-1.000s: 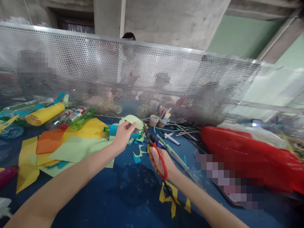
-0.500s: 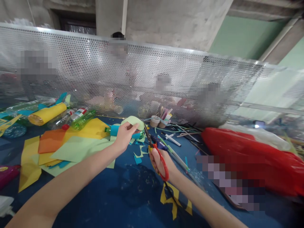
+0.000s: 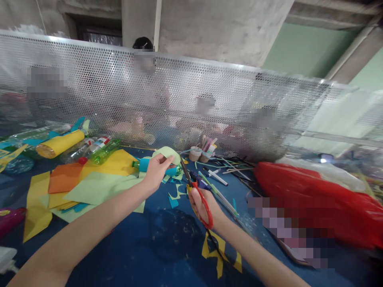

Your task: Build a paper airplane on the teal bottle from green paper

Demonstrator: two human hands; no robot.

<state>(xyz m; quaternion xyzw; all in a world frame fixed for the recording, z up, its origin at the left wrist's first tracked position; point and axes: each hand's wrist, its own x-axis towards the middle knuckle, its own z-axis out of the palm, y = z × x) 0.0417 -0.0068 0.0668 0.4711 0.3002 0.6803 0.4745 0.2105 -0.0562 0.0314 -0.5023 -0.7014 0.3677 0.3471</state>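
Pinched in my left hand [image 3: 157, 169] is a rounded piece of pale green paper [image 3: 167, 153]. My right hand [image 3: 201, 203] is wrapped round the red and yellow handles of a pair of scissors [image 3: 206, 211]. The blades point up and away, with their tips at the right edge of the paper; whether they touch it I cannot tell. Behind my left hand lies a green bottle with a blue paper band [image 3: 144, 164]. Small green and blue paper scraps [image 3: 178, 192] lie on the blue table [image 3: 161, 251] between my hands.
Coloured paper sheets [image 3: 95, 185] and plastic bottles [image 3: 103, 151] lie on the left. Cups holding sticks [image 3: 196, 152] stand near a perforated metal screen [image 3: 179, 87], people behind it. Pens [image 3: 217, 175], a red plastic bag [image 3: 314, 199] and yellow paper offcuts [image 3: 220, 249] are right.
Both hands stay almost in place, still on the paper and the scissors. Behind the screen, one person's head has shifted slightly left.
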